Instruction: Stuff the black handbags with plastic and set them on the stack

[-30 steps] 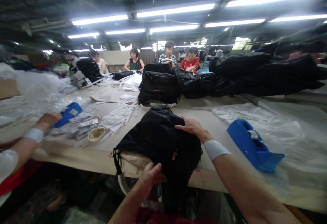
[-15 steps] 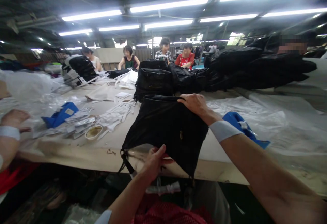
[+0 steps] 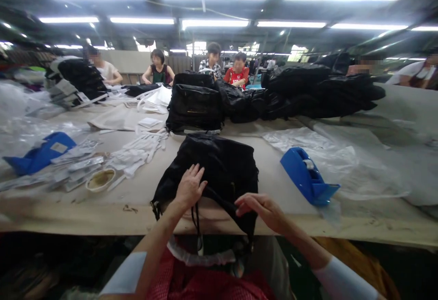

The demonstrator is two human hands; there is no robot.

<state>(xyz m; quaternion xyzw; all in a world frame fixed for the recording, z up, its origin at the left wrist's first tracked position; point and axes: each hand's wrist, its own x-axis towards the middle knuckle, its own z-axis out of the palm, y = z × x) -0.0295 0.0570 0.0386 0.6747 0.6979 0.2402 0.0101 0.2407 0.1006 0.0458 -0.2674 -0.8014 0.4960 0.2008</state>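
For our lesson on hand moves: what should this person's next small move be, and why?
Probably the right grip should take the black bag's near right corner and draw it onto the table. That corner hangs past the table's edge, the right grip is close by, half curled, and the left grip lies over the bag, where it could steady it.

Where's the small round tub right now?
In the head view, the tub sits left of the nearest black bag, just in front of the white strips, toward the table's near edge.
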